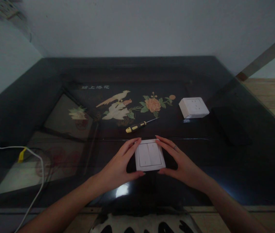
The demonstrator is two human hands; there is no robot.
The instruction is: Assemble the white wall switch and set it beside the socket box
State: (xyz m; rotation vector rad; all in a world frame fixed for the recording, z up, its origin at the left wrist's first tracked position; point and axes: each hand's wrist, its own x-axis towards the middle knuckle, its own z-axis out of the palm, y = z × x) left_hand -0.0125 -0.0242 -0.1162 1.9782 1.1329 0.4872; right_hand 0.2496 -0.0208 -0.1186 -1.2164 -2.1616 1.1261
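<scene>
Left hand (125, 159) and right hand (183, 164) each pinch a square white plastic two-rocker switch (149, 156) between fingertips and thumb, at the near middle of the bench (261, 174); its underside is hidden, and whether it is lifted cannot be told. Just beyond lies a screwdriver with a yellow-and-black handle (136, 127) and slim metal shaft. Farther right, a boxy white plastic socket (193, 108); beside it, a flat black object (229, 126), hard to make out. At left, a white cable (41, 168) is cut off below. Bench top glossy black, bird-and-flower patterned; pale wall (137, 29) behind, wood-look floor (270, 97) right
</scene>
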